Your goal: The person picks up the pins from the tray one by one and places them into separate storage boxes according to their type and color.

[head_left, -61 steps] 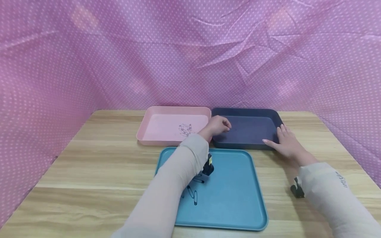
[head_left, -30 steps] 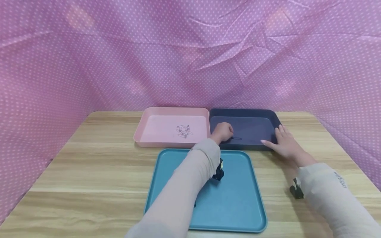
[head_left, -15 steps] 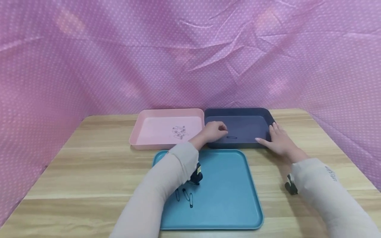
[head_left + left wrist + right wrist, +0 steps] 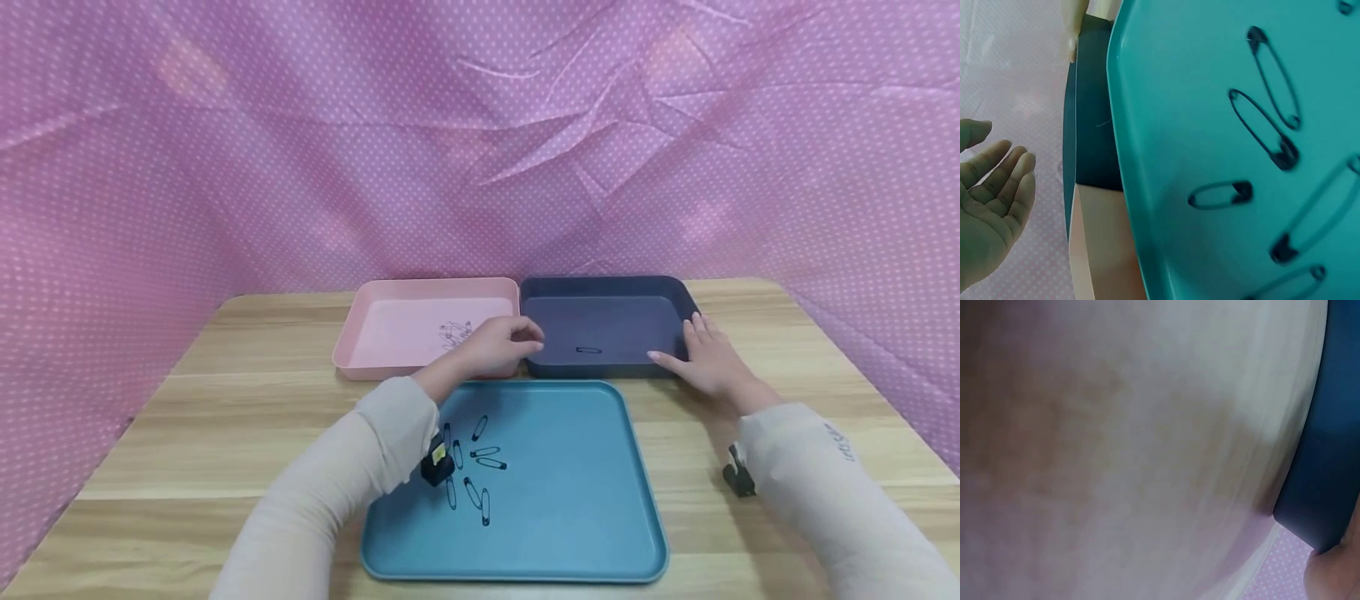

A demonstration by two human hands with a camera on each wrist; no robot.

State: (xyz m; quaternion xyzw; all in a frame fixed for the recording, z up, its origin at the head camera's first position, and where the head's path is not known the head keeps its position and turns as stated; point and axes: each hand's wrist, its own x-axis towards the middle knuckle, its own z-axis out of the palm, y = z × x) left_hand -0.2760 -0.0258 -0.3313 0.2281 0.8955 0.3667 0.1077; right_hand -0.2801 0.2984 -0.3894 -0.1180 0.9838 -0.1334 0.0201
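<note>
My left hand (image 4: pixel 497 343) is in the air over the touching sides of the pink tray (image 4: pixel 375 363) and the dark blue tray (image 4: pixel 592 370), with nothing between its loosely bent fingers. One black safety pin (image 4: pixel 588 350) lies in the dark blue tray near its front wall. My right hand (image 4: pixel 708 354) rests on that tray's front right corner, fingers spread. A heap of safety pins (image 4: pixel 454 334) sits in the pink tray, partly hidden by the left hand. Several more safety pins (image 4: pixel 485 506) lie scattered on the left part of the blue-green tray (image 4: pixel 577 500), below the left wrist.
The trays stand on a wooden table (image 4: pixel 225 433), the blue-green one in front of the other two. A pink dotted cloth (image 4: pixel 480 167) hangs behind and at both sides. Small black wrist cameras (image 4: pixel 437 461) hang under both sleeves.
The left hand let go of a safety pin in the dark blue tray, then drew back leftward toward the pink tray. The right hand has stayed at its corner.
</note>
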